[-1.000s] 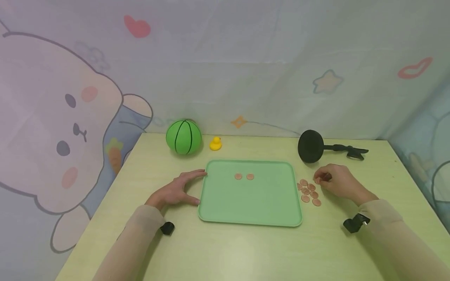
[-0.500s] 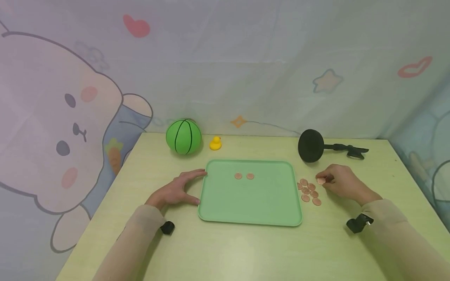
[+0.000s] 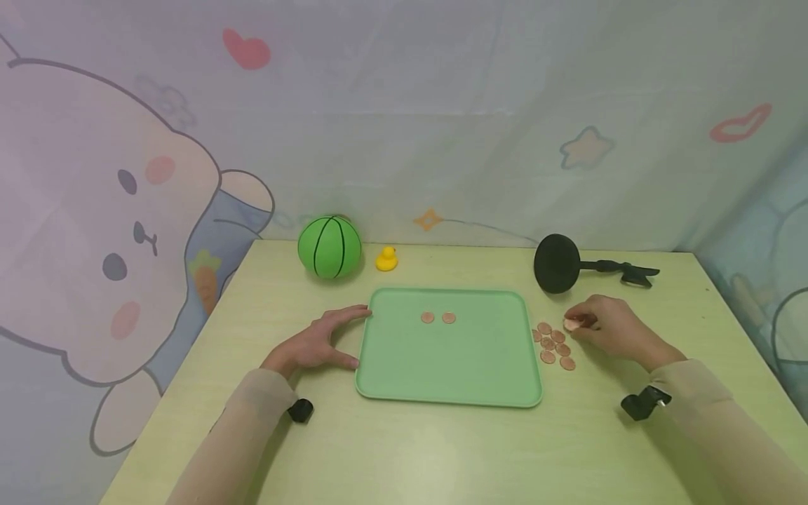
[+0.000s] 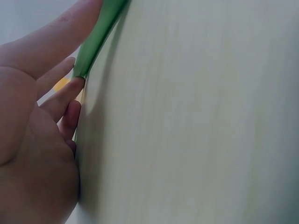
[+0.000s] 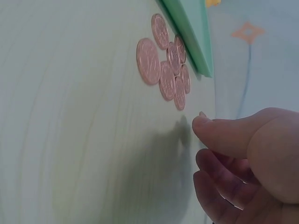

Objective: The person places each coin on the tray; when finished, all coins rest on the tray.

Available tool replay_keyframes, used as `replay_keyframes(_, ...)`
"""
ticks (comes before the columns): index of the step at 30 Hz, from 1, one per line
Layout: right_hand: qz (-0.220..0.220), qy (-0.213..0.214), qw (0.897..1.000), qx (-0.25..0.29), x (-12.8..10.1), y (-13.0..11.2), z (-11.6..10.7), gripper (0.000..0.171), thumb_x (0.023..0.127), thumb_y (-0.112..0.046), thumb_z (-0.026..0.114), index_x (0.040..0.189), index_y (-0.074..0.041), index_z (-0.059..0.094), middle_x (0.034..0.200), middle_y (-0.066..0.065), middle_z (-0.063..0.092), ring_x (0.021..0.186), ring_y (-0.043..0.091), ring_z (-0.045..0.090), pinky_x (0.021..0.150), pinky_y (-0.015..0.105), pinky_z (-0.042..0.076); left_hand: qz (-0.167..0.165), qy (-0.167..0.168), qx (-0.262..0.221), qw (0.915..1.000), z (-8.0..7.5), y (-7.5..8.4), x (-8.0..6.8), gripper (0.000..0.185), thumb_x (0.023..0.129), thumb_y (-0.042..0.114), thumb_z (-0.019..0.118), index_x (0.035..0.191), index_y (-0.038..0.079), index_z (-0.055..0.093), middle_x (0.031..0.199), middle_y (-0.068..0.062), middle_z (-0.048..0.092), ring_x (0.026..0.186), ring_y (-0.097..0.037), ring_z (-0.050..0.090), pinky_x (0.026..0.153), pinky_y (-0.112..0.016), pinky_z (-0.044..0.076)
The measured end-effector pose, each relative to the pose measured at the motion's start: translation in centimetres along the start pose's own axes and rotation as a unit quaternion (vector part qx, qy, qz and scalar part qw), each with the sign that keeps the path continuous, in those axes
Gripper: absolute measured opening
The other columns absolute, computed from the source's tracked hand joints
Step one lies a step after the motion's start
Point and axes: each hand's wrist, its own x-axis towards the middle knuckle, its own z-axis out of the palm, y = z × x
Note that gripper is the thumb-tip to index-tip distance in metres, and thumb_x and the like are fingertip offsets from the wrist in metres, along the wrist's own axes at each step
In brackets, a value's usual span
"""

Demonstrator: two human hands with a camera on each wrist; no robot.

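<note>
A light green tray (image 3: pixel 448 365) lies on the table, with a pair of copper coins (image 3: pixel 438 318) flat on it near its far side. My left hand (image 3: pixel 315 341) is spread at the tray's left edge, fingertips and thumb against the rim; the left wrist view shows fingers along the green edge (image 4: pixel 92 51). Over the table to the right of the tray, my right hand (image 3: pixel 609 326) pinches a copper coin (image 3: pixel 571 325) between thumb and fingers. In the right wrist view the thumb hides most of that coin. Several loose coins (image 3: pixel 548 344) lie in a cluster beside the tray's right rim.
At the back left stand a green ball (image 3: pixel 330 247) with black lines and a yellow rubber duck (image 3: pixel 387 259). A black round-based stand with a clip (image 3: pixel 558 264) lies at the back right, just beyond the right hand. A printed cloth (image 3: pixel 404 126) hangs behind the table.
My right hand, low over the table, has drawn back slightly to the right, and the pinched coin shows more plainly. The left hand, the tray and the loose coins stay put.
</note>
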Motion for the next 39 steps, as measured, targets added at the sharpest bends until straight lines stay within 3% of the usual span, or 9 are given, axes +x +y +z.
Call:
replay_keyframes(17,-0.032,-0.001,0.999,0.024,1.5,-2.5,0.7,0.019,0.09,-0.004,0.081,0.109,-0.002,0.078,0.096,0.003,0.075,0.083,0.018,0.073,0.074,0.039,0.058,-0.007,0.001,-0.005,1.0,0.1,0.1,-0.1,0.1,0.076,0.032,0.096,0.161,0.033,0.043,0.173,0.003,0.026,0.158,-0.031,0.018,0.125,-0.066,0.013)
replay_keyframes(30,-0.009,-0.026,0.998,0.061,3.6,-4.9,1.2,0.018,0.096,-0.009,0.077,0.113,-0.005,0.079,0.099,0.002,0.071,0.088,0.016,0.071,0.084,0.047,0.059,-0.006,0.005,-0.01,0.9999,0.2,-0.1,0.0,0.1,0.075,0.031,0.096,0.16,0.033,0.044,0.173,0.003,0.027,0.159,-0.031,0.017,0.125,-0.067,0.011)
replay_keyframes(39,-0.04,-0.025,0.997,0.062,5.1,-5.8,2.1,0.021,0.095,-0.009,0.078,0.115,-0.001,0.078,0.101,0.005,0.071,0.09,0.018,0.073,0.085,0.046,0.06,-0.004,0.003,-0.009,0.9999,0.1,0.1,-0.1,0.099,0.076,0.033,0.096,0.16,0.033,0.044,0.173,0.003,0.027,0.159,-0.031,0.017,0.125,-0.067,0.012)
